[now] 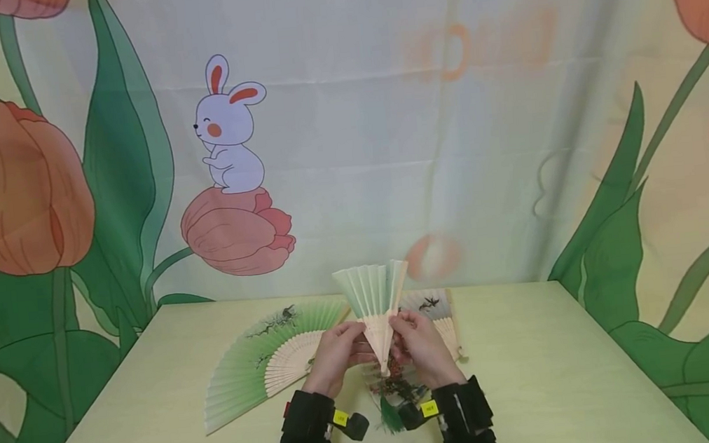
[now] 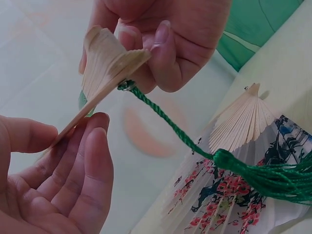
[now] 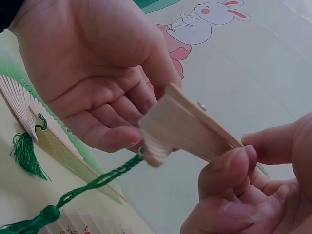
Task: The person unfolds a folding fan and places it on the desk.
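Observation:
A pale green folding fan point(image 1: 370, 292), partly spread, stands upright above the table with its wooden ribs point(image 2: 105, 61) meeting at the bottom. My left hand point(image 1: 339, 355) pinches one outer rib between thumb and fingers. On the other side my right hand point(image 1: 427, 349) pinches the opposite rib. A green tassel point(image 2: 258, 178) hangs on a cord from the fan's pivot. Below the hands lies a fan with red flowers point(image 2: 234, 190), partly hidden by them in the head view.
A wide-spread green fan point(image 1: 241, 375) lies on the table to the left, with its own green tassel point(image 3: 28, 155). Behind my right hand is a greyish fan with a dark bird print point(image 1: 440, 303). A printed curtain point(image 1: 348, 145) hangs along the table's far edge.

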